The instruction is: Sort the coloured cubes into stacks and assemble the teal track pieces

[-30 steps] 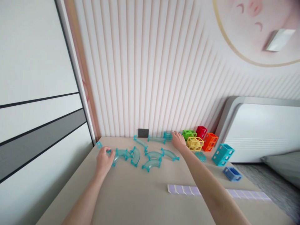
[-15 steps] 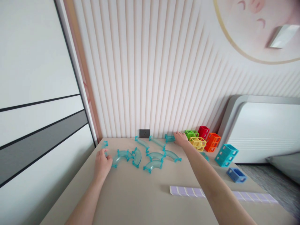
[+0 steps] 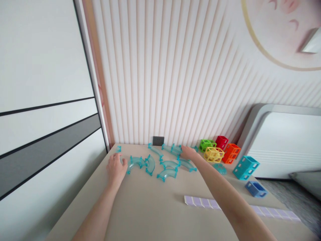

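Several clear teal track pieces, curved and straight, lie scattered at the far side of the beige table [image 3: 150, 207]. My left hand [image 3: 115, 169] rests on the table, fingers loosely flat, its thumb side touching the end of a curved track piece [image 3: 136, 161]. A small teal piece [image 3: 118, 149] lies just beyond its fingertips. My right hand [image 3: 188, 152] reaches to the back of the table, its fingers closed on a straight teal track piece [image 3: 175, 149] near the wall.
Coloured lattice cubes stand at the back right: green [image 3: 207, 145], red [image 3: 221, 142], orange [image 3: 232, 152], yellow [image 3: 214, 154], a teal double block [image 3: 245, 167] and a blue one [image 3: 255, 189]. A strip of lilac tiles [image 3: 200, 202] lies nearer me. A dark socket [image 3: 158, 141] sits on the slatted wall.
My right hand has drawn the straight teal piece leftward along the wall, away from the green cube. My left hand has shifted slightly right beside the curved piece. The camera view has turned left.
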`<action>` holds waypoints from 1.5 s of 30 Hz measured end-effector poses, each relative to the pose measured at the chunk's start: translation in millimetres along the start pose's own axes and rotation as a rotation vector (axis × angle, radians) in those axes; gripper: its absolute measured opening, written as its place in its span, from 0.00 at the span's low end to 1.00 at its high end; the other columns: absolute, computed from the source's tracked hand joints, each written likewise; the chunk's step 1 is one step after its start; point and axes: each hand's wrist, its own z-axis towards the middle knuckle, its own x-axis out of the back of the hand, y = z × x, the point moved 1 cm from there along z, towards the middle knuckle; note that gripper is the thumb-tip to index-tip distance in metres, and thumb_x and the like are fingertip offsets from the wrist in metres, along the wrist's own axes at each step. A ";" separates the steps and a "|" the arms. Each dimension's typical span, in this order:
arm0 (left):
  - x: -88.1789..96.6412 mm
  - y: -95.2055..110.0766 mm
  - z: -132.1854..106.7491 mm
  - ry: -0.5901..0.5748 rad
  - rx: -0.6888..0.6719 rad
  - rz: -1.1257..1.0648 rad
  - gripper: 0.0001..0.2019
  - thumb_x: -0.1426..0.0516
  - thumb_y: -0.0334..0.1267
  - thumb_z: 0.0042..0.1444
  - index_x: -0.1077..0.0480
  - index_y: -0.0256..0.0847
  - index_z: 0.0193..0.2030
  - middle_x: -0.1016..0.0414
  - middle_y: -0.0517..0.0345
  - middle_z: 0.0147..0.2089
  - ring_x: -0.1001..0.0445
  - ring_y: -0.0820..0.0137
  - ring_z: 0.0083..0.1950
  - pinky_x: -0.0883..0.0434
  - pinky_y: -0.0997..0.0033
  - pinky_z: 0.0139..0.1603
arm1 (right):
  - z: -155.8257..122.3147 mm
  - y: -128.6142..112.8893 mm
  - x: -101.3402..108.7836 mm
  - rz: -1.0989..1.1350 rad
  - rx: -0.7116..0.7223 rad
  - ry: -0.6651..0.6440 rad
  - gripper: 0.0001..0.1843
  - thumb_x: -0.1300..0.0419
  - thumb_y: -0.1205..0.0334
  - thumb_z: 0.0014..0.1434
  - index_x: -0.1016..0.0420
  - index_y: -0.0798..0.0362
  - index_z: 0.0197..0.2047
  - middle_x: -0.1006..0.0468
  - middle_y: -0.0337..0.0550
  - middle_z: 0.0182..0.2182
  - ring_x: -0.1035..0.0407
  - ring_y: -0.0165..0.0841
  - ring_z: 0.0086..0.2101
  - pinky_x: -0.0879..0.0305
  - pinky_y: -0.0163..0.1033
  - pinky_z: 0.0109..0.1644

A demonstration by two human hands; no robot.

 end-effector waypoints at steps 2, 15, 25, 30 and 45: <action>0.4 2.5 -0.7 0.027 -0.066 -0.031 0.11 0.47 0.34 0.58 0.29 0.39 0.47 0.28 0.41 0.52 0.29 0.50 0.56 0.29 0.50 0.54 | -2.5 -16.5 3.2 0.031 0.022 0.002 0.19 0.39 0.56 0.68 0.30 0.53 0.58 0.27 0.49 0.55 0.27 0.40 0.49 0.27 0.51 0.51; -7.4 10.3 -6.2 -0.043 -0.322 -0.144 0.07 0.48 0.36 0.61 0.28 0.44 0.37 0.26 0.47 0.49 0.26 0.55 0.54 0.29 0.53 0.57 | -4.6 -114.4 21.5 0.349 0.342 0.074 0.17 0.40 0.56 0.68 0.29 0.52 0.57 0.26 0.48 0.55 0.27 0.39 0.48 0.27 0.50 0.51; -3.4 17.9 -6.7 -0.095 -0.405 -0.210 0.08 0.48 0.34 0.61 0.27 0.44 0.38 0.25 0.46 0.50 0.26 0.56 0.54 0.29 0.53 0.58 | -8.7 -120.4 13.0 0.443 0.418 0.136 0.13 0.39 0.62 0.64 0.19 0.53 0.51 0.17 0.49 0.46 0.24 0.42 0.47 0.30 0.42 0.53; -2.3 27.3 -10.1 -0.139 -0.471 -0.260 0.08 0.48 0.33 0.61 0.27 0.46 0.39 0.24 0.49 0.49 0.26 0.58 0.54 0.29 0.55 0.59 | -9.1 -108.4 5.3 0.410 0.398 0.136 0.17 0.36 0.56 0.61 0.19 0.50 0.51 0.17 0.47 0.48 0.24 0.42 0.49 0.30 0.40 0.52; -5.5 27.0 -12.3 -0.170 -0.517 -0.299 0.08 0.48 0.31 0.62 0.29 0.44 0.41 0.24 0.51 0.47 0.25 0.59 0.53 0.28 0.56 0.57 | -20.5 -98.3 17.1 0.343 0.195 0.340 0.21 0.51 0.59 0.73 0.18 0.56 0.39 0.22 0.55 0.47 0.24 0.38 0.43 0.36 0.36 0.48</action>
